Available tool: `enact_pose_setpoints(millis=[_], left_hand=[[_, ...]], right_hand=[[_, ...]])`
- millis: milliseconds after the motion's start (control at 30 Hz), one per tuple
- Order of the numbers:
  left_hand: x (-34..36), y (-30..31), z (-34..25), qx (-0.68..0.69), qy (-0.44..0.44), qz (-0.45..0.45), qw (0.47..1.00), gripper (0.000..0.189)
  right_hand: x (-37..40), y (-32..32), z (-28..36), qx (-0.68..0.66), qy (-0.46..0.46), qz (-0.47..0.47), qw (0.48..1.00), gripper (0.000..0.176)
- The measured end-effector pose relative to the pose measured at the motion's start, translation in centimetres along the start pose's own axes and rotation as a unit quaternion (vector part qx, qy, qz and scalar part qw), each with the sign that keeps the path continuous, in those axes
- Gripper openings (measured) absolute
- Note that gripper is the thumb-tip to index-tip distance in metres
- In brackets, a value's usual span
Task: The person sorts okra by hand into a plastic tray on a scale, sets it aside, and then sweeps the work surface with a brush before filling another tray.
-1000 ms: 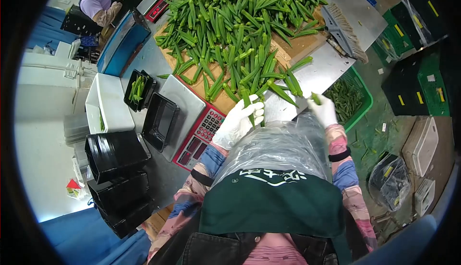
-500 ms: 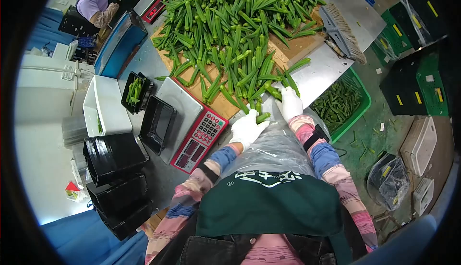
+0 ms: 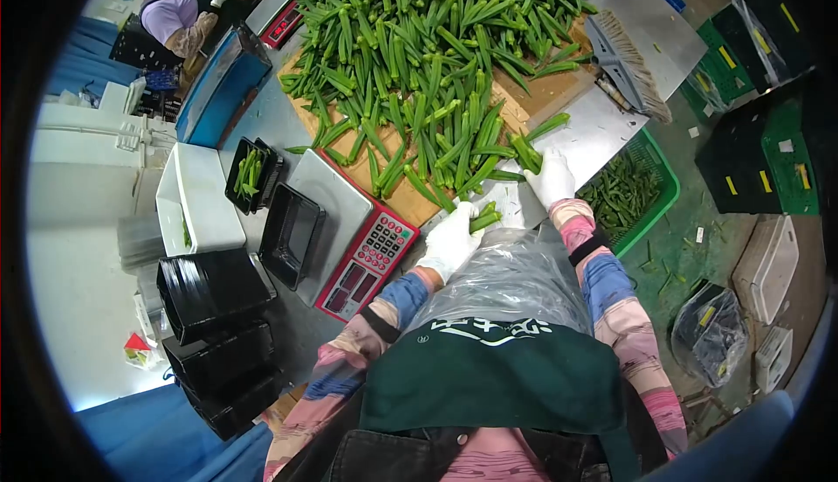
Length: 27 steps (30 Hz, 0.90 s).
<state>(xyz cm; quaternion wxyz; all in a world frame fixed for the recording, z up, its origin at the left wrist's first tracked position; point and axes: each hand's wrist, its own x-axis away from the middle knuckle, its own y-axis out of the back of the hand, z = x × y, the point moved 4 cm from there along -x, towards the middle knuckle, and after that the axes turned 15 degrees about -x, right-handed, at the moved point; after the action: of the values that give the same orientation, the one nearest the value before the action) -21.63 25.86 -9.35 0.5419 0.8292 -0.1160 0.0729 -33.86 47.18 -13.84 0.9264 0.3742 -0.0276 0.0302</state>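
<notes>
Head view: left hand (image 3: 449,237) closed round okra bunch (image 3: 485,216), pods' long axis pointing toward right hand (image 3: 552,178). Right hand on near edge of okra pile (image 3: 419,63) ahead, grip unclear; nearer of two.

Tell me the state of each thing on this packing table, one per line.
Left hand, closed around okra pods.
Right hand, on okra pile's edge, grip unclear.
Nearer black tray, empty.
Farther black tray, holds some okra.
Green basket, partly filled with okra.
</notes>
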Motion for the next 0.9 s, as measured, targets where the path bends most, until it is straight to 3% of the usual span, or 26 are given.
enact_pose_setpoints(millis=[133, 167, 200, 267, 367, 467, 633, 733, 833, 900], left_hand=[[-0.9, 3.0, 1.4, 0.159, 0.033, -0.028, 0.986, 0.04], [-1.4, 5.1, 1.3, 0.109, 0.047, -0.016, 0.993, 0.041], [-2.7, 5.6, 2.0, 0.152, 0.037, -0.022, 0.987, 0.04], [-4.0, 7.8, 2.1, 0.076, 0.07, -0.074, 0.992, 0.039], [-7.3, 6.4, 3.5, -0.042, 0.021, -0.197, 0.979, 0.037], [-9.0, 5.0, 1.6, -0.158, 0.007, -0.189, 0.969, 0.038], [-9.9, 4.1, -0.1, -0.18, 0.032, -0.16, 0.97, 0.033], [-10.6, 4.3, 0.5, -0.137, 0.092, -0.112, 0.98, 0.04], [-10.0, 5.5, 2.3, 0.001, 0.129, -0.132, 0.983, 0.054], [-9.5, 6.9, 3.8, 0.142, 0.12, -0.163, 0.969, 0.05]], right_hand=[[-0.4, -1.4, -0.6, 0.014, 0.017, -0.018, 1.0, 0.055], [-0.8, -1.1, -0.5, 0.018, 0.008, -0.003, 1.0, 0.053], [-1.0, -0.7, -0.4, 0.013, -0.005, 0.013, 1.0, 0.052], [-1.1, 0.2, -0.4, -0.003, -0.037, 0.046, 0.998, 0.05], [-0.8, 2.3, -0.7, -0.067, -0.12, 0.128, 0.982, 0.049], [0.0, 2.4, -4.0, -0.218, -0.149, 0.175, 0.948, 0.054], [2.1, 4.4, -3.5, -0.323, -0.187, 0.215, 0.902, 0.056], [2.5, 3.9, -3.7, -0.347, -0.19, 0.258, 0.881, 0.047], [2.4, 4.0, -1.2, -0.368, -0.162, 0.296, 0.866, 0.035], [1.1, 2.6, -1.0, -0.359, -0.082, 0.242, 0.898, 0.035]])
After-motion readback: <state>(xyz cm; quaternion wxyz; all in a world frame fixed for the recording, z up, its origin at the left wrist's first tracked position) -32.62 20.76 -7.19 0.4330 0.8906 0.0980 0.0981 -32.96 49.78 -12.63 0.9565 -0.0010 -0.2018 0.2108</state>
